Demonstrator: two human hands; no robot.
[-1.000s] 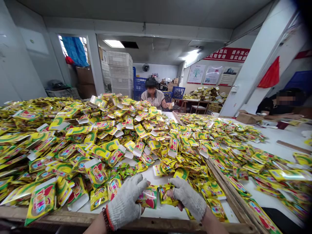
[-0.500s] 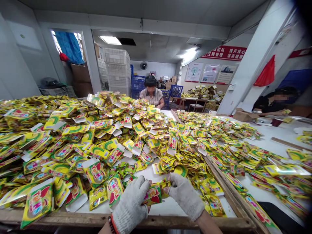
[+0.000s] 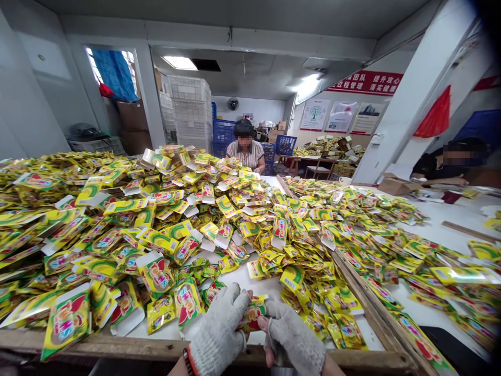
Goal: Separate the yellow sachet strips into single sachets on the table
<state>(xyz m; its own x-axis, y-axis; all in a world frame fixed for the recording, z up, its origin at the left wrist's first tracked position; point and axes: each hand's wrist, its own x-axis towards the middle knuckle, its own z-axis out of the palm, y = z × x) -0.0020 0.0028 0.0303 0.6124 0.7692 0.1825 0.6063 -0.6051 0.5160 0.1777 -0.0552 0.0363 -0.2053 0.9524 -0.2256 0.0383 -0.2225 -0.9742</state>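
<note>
In a grey-white knit glove with bare fingertips, my left hand [image 3: 221, 330] is closed around a small yellow-green candy box [image 3: 254, 312] with pink and red lettering. My right hand [image 3: 294, 337], gloved the same way, curls at the box's right end with its thumb against it. That end of the box is hidden by the fingers, so its flap does not show. Around my hands lie printed boxes [image 3: 188, 302], several with white flaps raised, and shiny yellow sachets [image 3: 160, 313]. Another flat box [image 3: 293, 278] rests on the sachet pile beyond my right hand.
A large heap of boxes [image 3: 156, 203] covers the left and middle of the table. Wooden strips [image 3: 364, 297] edge my work area. More sachets and boxes lie to the right, near a black object [image 3: 450, 339]. One person [image 3: 246, 151] sits opposite, another [image 3: 442, 162] at far right.
My right hand has moved left and down, closing in on the box's end. The yellow packet between its fingers no longer shows. The box stays in my left hand.
</note>
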